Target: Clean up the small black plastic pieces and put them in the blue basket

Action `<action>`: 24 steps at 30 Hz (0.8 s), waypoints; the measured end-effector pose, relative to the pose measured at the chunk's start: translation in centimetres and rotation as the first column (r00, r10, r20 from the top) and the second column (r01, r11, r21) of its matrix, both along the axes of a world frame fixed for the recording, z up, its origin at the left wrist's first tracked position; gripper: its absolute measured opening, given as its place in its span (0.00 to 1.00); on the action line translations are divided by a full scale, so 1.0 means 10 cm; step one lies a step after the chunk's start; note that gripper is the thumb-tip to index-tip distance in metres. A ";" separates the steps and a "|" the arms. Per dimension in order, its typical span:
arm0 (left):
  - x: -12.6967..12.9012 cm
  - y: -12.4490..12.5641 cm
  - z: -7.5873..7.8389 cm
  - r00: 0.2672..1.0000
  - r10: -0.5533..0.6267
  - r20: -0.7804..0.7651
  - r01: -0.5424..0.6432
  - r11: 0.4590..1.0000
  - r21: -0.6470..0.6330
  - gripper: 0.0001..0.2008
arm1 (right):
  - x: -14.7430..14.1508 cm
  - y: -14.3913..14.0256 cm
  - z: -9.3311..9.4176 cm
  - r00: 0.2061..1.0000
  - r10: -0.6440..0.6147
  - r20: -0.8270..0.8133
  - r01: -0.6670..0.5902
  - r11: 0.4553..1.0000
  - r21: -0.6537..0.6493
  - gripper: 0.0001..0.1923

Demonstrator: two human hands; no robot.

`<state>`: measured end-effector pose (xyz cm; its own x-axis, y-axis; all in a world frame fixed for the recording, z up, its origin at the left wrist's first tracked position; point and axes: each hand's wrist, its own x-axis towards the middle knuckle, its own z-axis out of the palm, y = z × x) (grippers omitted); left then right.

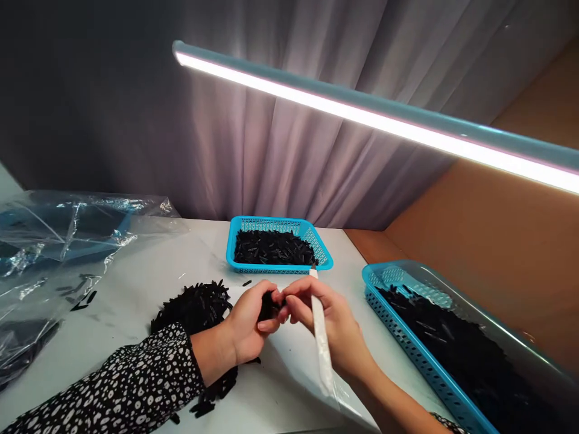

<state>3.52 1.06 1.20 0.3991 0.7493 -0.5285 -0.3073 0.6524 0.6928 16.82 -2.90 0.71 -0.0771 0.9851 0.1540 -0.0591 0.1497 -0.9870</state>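
Far left: crumpled clear plastic bags (67,241) lie on the white table (136,313), with a few stray black bits beside them.

Left of centre: a loose heap of small black parts (196,304) sits on the table, spreading under the left forearm, which wears a black-and-white spotted sleeve (122,386).

Centre: the left hand (246,325) is curled, fingers closed on a small black piece (269,308) held just above the table, right beside the heap. The right hand (330,322) meets it fingertip to fingertip; thumb and forefinger pinch the same black piece. What the piece is exactly, too small and dark to tell. A slim white tool (320,337) lies across the back of the right hand, gripped between its fingers, tip pointing away toward the far basket, the near end reaching down past the wrist.

Behind the hands: a small blue basket (278,226) stands on the table, full of black parts.

Right: a long blue basket (407,343), also loaded with black parts, runs along the table's right edge.

Overhead: a lit tube lamp (362,117) slants across, grey curtain (271,150) behind it; brown board (497,241) on the right.
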 end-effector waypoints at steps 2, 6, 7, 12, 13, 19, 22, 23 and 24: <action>-0.03 0.04 0.06 0.999 0.000 0.043 0.000 1.000 -0.002 0.11 | 0.06 0.03 0.03 0.991 0.002 -0.135 -0.008 0.999 -0.048 0.09; -0.09 0.05 0.16 0.999 -0.040 0.026 0.037 0.992 0.119 0.12 | 0.15 0.07 0.01 0.971 -0.113 -0.209 0.093 0.990 -0.101 0.13; -0.11 0.05 0.18 0.997 -0.071 0.006 0.069 0.983 0.169 0.13 | 0.16 0.08 0.00 0.967 -0.148 -0.209 0.126 0.985 -0.117 0.14; -0.18 0.02 0.25 0.968 -0.233 -0.093 0.251 0.916 0.313 0.20 | 0.18 0.10 -0.04 0.950 -0.217 -0.223 0.187 0.971 -0.149 0.15; -0.19 0.01 0.27 0.962 -0.243 -0.121 0.270 0.903 0.334 0.20 | 0.18 0.09 -0.03 0.952 -0.214 -0.220 0.185 0.972 -0.145 0.14; -0.21 -0.03 0.35 0.944 -0.217 -0.247 0.310 0.839 0.447 0.15 | 0.19 0.06 0.00 0.984 -0.151 -0.093 0.144 0.986 -0.079 0.10; -0.23 -0.02 0.38 0.955 -0.181 -0.234 0.277 0.826 0.492 0.16 | 0.26 0.05 0.02 0.981 -0.182 -0.062 0.186 0.979 0.078 0.08; -0.24 -0.02 0.39 0.957 -0.176 -0.230 0.271 0.826 0.495 0.16 | 0.30 0.05 0.03 0.984 -0.177 -0.031 0.180 0.974 0.140 0.11; -0.25 -0.01 0.40 0.957 -0.176 -0.230 0.270 0.827 0.493 0.16 | 0.33 0.04 0.05 0.986 -0.162 0.034 0.153 0.970 0.189 0.16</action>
<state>1.07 0.93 5.24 0.5299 0.8318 -0.1653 -0.0464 0.2231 0.9737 20.16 -2.52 1.25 0.0649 0.9400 0.3350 0.0275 0.3339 -0.9422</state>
